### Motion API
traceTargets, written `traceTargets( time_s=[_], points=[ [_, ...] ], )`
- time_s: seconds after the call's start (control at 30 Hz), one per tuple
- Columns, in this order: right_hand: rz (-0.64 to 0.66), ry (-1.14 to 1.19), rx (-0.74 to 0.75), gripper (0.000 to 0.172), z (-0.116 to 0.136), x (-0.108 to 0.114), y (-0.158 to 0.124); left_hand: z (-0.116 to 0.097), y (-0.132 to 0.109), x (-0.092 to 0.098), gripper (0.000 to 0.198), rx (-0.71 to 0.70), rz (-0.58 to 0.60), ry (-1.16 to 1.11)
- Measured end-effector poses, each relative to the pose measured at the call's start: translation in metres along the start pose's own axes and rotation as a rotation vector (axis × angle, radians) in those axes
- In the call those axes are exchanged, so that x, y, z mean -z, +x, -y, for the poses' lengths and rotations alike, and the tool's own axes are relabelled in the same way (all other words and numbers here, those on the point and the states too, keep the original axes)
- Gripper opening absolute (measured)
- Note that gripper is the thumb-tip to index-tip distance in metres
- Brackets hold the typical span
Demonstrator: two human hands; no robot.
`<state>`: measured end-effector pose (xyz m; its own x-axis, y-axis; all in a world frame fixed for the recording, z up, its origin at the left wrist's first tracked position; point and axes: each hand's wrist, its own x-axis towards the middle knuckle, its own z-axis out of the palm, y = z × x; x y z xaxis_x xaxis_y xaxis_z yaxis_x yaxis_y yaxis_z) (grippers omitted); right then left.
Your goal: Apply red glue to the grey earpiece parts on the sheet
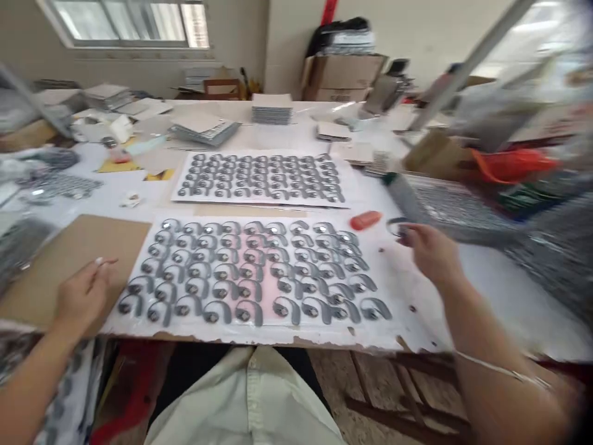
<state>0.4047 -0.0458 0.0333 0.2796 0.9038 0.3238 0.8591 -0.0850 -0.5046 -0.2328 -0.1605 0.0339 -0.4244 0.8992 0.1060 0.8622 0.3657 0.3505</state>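
My right hand (428, 250) pinches a small grey curved, hook-shaped piece (393, 226) over the right part of the table, next to an orange-red object (365, 220). My left hand (86, 293) hovers at the left over a brown cardboard sheet (41, 266), thumb and fingers drawn together; whether something small is between them I cannot make out. Between my hands lies a white sheet (269, 309) bearing rows of similar grey curved pieces (249, 312), each with a shiny round end. Behind it is a second sheet (183, 194) with such pieces in tight rows.
A grey tray-like container (407, 201) of shiny small pieces stands at the right, beside a large blurred grey heap (551, 259). Stacked cards (272, 110) and a cardboard box (343, 77) are at the back. More shiny pieces (74, 185) lie at the left.
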Motion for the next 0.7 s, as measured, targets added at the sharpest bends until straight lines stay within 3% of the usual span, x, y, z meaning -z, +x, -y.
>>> traceTargets(
  time_s=[0.13, 0.3, 0.43, 0.53, 0.7],
  points=[
    [0.023, 0.085, -0.131, 0.032, 0.013, 0.016, 0.001, -0.013, -0.007, 0.007, 0.038, 0.011, -0.078, -0.085],
    [0.081, 0.217, -0.146, 0.030, 0.047, 0.018, -0.002, 0.002, -0.027, -0.001, 0.041, -0.013, -0.140, -0.072],
    [0.302, 0.411, -0.095, 0.034, 0.074, 0.015, -0.020, 0.018, -0.039, -0.016, 0.039, -0.080, -0.251, 0.008],
    [0.348, 0.476, -0.156, 0.036, 0.080, 0.013, -0.033, 0.025, -0.038, -0.024, 0.038, -0.156, -0.334, 0.082],
    [0.315, 0.687, -0.285, 0.031, 0.076, 0.021, -0.059, 0.023, -0.033, -0.028, 0.042, -0.151, -0.388, 0.109]
  ],
)
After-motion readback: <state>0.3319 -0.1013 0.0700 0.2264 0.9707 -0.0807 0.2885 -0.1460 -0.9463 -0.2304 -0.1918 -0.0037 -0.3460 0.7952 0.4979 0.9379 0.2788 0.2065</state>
